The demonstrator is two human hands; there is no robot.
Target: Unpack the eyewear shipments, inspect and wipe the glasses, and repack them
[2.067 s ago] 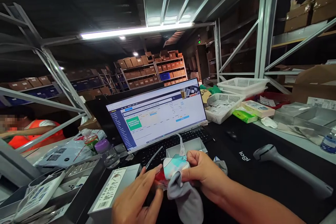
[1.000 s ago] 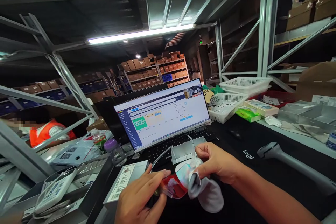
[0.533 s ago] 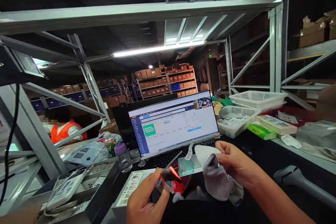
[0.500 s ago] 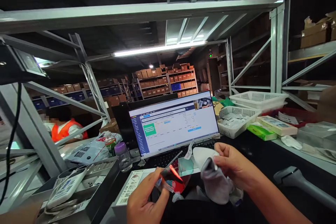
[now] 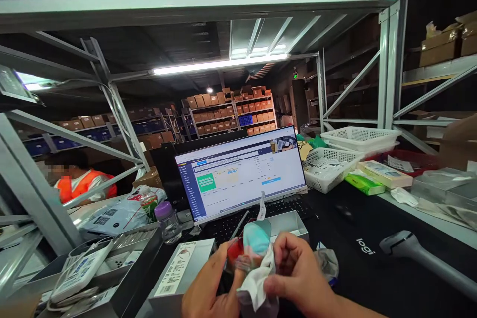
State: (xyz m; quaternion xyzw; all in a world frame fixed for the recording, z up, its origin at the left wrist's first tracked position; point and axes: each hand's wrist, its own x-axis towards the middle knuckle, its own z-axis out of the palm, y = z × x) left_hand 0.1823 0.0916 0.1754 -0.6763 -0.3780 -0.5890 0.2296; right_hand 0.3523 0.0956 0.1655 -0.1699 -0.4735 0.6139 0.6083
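My left hand (image 5: 210, 283) grips a pair of glasses with tinted lenses (image 5: 257, 238) that throw back red and teal reflections. A white paper tag (image 5: 262, 207) sticks up from the glasses. My right hand (image 5: 298, 271) pinches a white and grey cloth (image 5: 259, 280) against the near side of the glasses. The fingers of both hands nearly meet, and the cloth hides part of the frame. Behind them is an open grey box (image 5: 294, 219). A labelled grey box (image 5: 175, 273) sits left of my left hand. Past my right hand lies a crumpled clear-and-grey wrapper (image 5: 328, 264).
A monitor (image 5: 238, 174) and keyboard (image 5: 231, 228) stand ahead. On the right are a handheld scanner (image 5: 400, 246), a mouse (image 5: 345, 211) and white baskets (image 5: 330, 184). A purple-capped bottle (image 5: 167, 223) and a filled tray (image 5: 108, 268) are left. A person in an orange vest (image 5: 85, 186) sits beyond.
My right hand has moved left and down, bringing the cloth against the glasses. The lens has turned to face me more, and the open box behind shows more. The view has shifted slightly.
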